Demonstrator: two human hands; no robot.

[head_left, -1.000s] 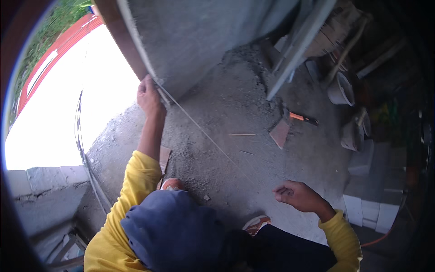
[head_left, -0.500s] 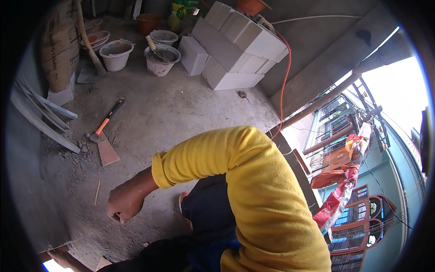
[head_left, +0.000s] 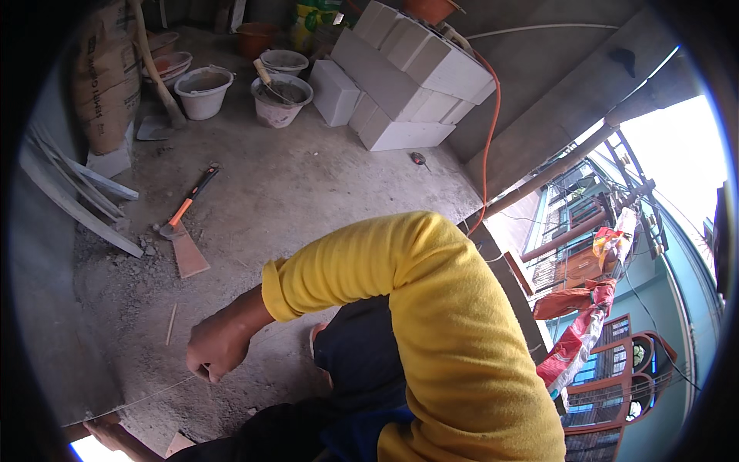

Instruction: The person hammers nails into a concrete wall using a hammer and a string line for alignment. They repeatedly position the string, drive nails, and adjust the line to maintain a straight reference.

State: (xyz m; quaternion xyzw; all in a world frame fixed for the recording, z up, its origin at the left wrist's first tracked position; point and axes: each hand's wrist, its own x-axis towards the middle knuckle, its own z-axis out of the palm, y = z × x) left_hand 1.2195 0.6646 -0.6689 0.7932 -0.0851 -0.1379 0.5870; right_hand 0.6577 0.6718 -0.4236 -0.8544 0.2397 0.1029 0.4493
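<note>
Thin pale string (head_left: 158, 391), spanning my two hands beside the lower edge of the grey wall (head_left: 65, 354). My right hand (head_left: 219, 348) is pinched closed on it; my left hand (head_left: 108, 433) lies at the wall's edge, its grip too hidden to tell. The string should prove light, limp and easily snagged, best held between thumb and fingertip. Beyond: wooden stick (head_left: 171, 323), reddish tile piece (head_left: 189, 256), orange-handled hammer (head_left: 183, 208).
</note>
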